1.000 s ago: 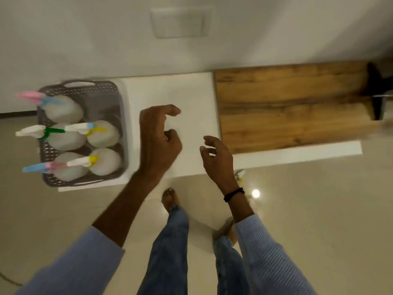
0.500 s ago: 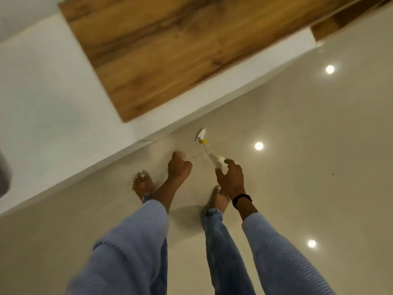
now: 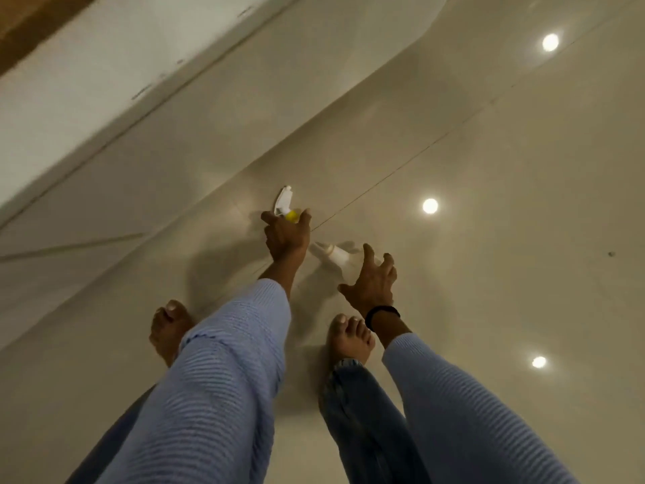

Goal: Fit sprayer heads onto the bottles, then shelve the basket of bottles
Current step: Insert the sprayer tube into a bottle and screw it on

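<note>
Both hands down at floor (image 3: 488, 309): L hand (image 3: 287, 237) grips sprayer head (image 3: 283, 200) at its yellow collar; R hand (image 3: 370, 282) open, fingers spread, just over bottle (image 3: 331, 253) lying on its side.

Reaching down (blue sleeves (image 3: 227, 361)): left hand (image 3: 286, 239) seemingly pinches the sprayer head (image 3: 284, 200), right hand (image 3: 371, 281) spread wide.

My feed is dim and warm-toned. Three round glare spots (image 3: 430, 205) bounce off the glossy floor (image 3: 506, 309). A soft shadow lies beside the left hand (image 3: 286, 239). Motion blur smears the upper left, and straight lines bend near the edges.
</note>
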